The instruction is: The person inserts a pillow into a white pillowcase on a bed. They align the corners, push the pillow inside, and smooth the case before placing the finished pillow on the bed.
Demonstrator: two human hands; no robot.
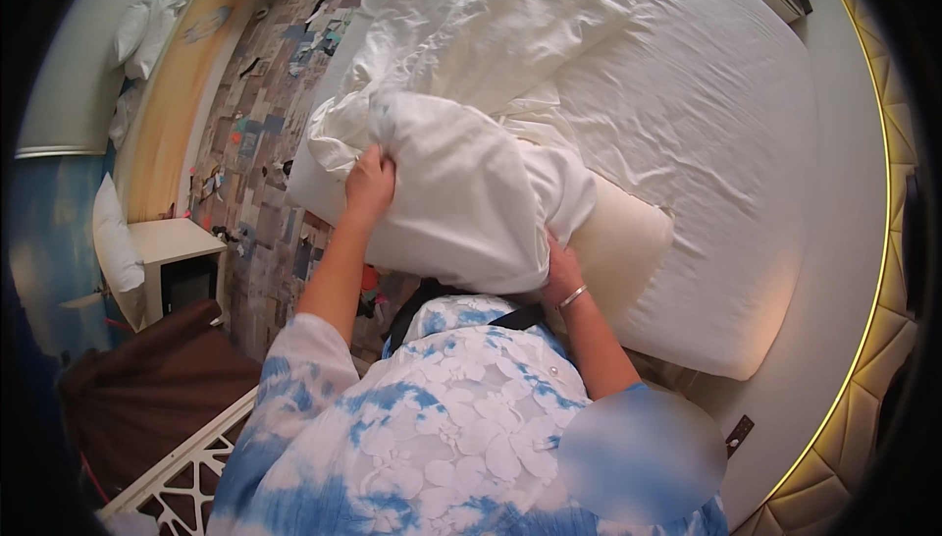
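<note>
Closest in, we've got the blue-and-white flowered top, a white lattice frame down at its left and a brown cloth draped just beyond that. Now to the bed, and here's the action at its near edge: the right hand, a silvery bracelet at its wrist, is closed on the lower right side of a white cloth, some of its fingers hidden in the folds. Over to the left hand, and it's bunched in a fist on the same cloth's left side, higher up and nearer the bed's left edge. The cloth spreads between the two, draping over that near edge. Just right of it, a cream pillow pokes out, partly covered, lying on the bed short of its near right corner. Look left, past the bed's left edge: patchwork-patterned floor, and a white cabinet with a white pillow leaning against it. Along the right runs a tufted headboard with a glowing strip. Farther up, a crumpled white heap of bedding fills the bed's far left part, the fitted sheet wrinkled beside it.
</note>
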